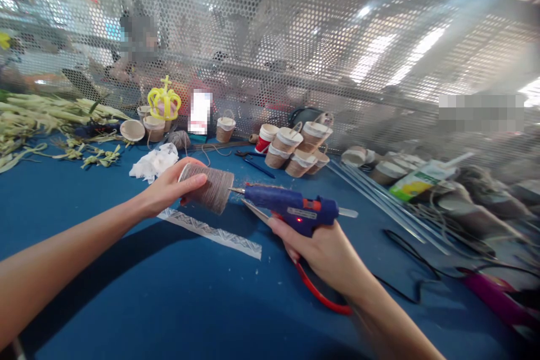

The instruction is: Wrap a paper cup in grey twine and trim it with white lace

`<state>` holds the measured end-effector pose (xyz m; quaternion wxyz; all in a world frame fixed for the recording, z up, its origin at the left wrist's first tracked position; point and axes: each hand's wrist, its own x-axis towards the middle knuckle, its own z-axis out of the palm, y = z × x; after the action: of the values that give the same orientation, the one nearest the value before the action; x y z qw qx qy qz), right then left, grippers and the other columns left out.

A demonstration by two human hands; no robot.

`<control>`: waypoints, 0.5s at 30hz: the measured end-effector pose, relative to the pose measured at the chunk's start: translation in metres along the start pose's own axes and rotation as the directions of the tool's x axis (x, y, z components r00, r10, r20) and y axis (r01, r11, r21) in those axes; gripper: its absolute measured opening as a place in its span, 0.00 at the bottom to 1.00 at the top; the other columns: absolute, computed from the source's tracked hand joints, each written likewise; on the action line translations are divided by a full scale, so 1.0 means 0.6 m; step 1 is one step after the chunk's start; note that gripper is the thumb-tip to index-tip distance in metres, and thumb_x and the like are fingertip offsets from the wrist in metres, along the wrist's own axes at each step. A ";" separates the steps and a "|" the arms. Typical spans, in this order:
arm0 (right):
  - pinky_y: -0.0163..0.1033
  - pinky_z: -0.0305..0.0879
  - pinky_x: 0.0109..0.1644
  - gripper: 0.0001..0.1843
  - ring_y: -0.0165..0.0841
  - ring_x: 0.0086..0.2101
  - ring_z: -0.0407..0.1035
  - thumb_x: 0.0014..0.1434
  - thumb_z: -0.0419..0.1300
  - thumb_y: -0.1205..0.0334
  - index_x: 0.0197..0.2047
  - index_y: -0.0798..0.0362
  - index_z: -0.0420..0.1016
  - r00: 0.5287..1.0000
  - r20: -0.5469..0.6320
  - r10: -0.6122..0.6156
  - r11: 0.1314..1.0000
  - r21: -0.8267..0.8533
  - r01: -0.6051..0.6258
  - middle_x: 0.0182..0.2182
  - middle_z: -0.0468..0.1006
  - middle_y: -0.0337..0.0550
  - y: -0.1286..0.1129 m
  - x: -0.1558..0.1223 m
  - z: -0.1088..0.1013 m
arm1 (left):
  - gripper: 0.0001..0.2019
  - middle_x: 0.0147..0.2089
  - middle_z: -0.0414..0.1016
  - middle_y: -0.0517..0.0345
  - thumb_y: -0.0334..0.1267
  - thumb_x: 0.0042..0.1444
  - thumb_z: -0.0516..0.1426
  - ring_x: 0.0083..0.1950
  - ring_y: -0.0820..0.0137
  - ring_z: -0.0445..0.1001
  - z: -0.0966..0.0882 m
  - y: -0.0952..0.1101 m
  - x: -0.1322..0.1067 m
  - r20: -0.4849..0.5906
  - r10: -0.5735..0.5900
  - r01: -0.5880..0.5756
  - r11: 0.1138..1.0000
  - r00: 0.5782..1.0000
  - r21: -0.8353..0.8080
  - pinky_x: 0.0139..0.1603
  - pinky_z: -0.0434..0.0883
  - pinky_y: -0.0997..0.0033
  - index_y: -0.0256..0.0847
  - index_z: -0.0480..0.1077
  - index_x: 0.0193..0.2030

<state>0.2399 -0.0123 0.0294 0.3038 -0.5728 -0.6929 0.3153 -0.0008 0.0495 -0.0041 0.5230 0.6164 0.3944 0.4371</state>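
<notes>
Currently, from afar, I have the left grip (171,183) closed around the twine-wrapped cup (216,190), above the tabletop (169,304) near a patterned strip (215,235); my right grip (323,244) clasps the blue glue gun (274,199), nozzle (237,190) at the cup's edge, red-handled scissors (323,297) beneath.

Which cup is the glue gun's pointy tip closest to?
The cord-wrapped cup held in the left hand. The glue gun points right at its end, while the other cups sit farther away, unheld.
</notes>
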 end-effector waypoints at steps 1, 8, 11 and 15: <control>0.34 0.60 0.21 0.18 0.26 0.14 0.56 0.51 0.55 0.50 0.16 0.50 0.59 1.000 -0.001 -0.006 1.000 0.001 0.006 0.10 0.61 0.33 0.000 0.000 0.000 | 0.19 0.26 0.62 0.62 0.50 0.49 0.56 0.22 0.77 0.60 0.000 0.000 0.000 0.000 0.001 -0.001 1.000 1.000 0.003 0.17 0.58 0.79 0.38 0.61 0.41; 0.34 0.59 0.20 0.18 0.25 0.14 0.55 0.52 0.55 0.51 0.17 0.50 0.60 1.000 -0.017 -0.025 1.000 -0.008 0.025 0.10 0.60 0.33 -0.001 0.002 -0.002 | 0.19 0.27 0.62 0.62 0.50 0.49 0.56 0.23 0.78 0.60 0.000 0.000 0.001 0.022 0.008 -0.008 1.000 1.000 0.021 0.17 0.58 0.79 0.38 0.61 0.41; 0.34 0.59 0.20 0.18 0.26 0.14 0.55 0.51 0.55 0.51 0.17 0.50 0.59 1.000 -0.012 -0.016 1.000 -0.001 0.016 0.10 0.60 0.33 -0.002 0.002 -0.002 | 0.19 0.27 0.62 0.62 0.50 0.49 0.56 0.23 0.77 0.60 -0.001 -0.001 0.002 0.027 0.010 -0.011 0.999 1.000 0.035 0.18 0.58 0.79 0.38 0.61 0.41; 0.35 0.60 0.21 0.19 0.26 0.14 0.56 0.51 0.56 0.50 0.16 0.50 0.58 1.000 -0.001 0.012 1.000 -0.026 -0.012 0.10 0.61 0.34 -0.002 -0.001 -0.001 | 0.18 0.26 0.62 0.61 0.49 0.49 0.56 0.23 0.77 0.60 -0.003 -0.003 0.001 0.030 0.011 -0.012 0.999 0.999 0.039 0.18 0.58 0.79 0.39 0.61 0.41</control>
<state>0.2398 -0.0128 0.0305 0.2946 -0.5811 -0.6934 0.3079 -0.0024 0.0506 -0.0055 0.5138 0.6353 0.3916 0.4232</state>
